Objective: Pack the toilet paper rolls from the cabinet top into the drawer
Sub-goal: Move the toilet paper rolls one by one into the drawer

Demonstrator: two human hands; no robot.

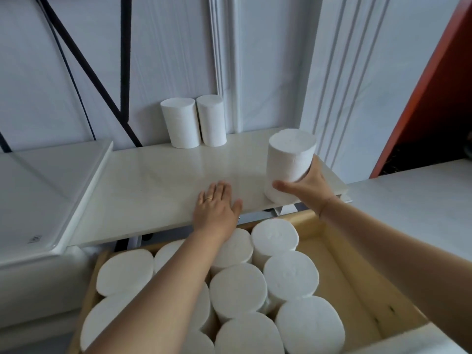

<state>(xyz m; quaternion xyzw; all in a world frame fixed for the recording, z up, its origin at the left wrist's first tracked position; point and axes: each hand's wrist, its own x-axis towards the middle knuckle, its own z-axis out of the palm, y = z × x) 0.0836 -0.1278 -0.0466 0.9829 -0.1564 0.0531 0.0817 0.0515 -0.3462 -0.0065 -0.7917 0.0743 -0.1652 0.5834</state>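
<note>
Head view: right hand [310, 186] grasps an upright toilet paper roll [290, 159] near cabinet top [158, 180] front edge. Left hand [214, 208] flat, fingers spread, holding nothing. Two rolls [194, 122] at wall; drawer [357, 290] mostly packed.

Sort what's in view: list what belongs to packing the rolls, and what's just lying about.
Job: roll in right hand; right hand; two rolls by the wall; cabinet top; drawer; packed rolls.
Not part: left hand resting flat; black cables; white tray.

The roll [290, 159] I hold is soft, matt paper. Cabinet top [163, 180] — smooth, faintly glossy. Drawer [339, 272] — bare wood.
</note>
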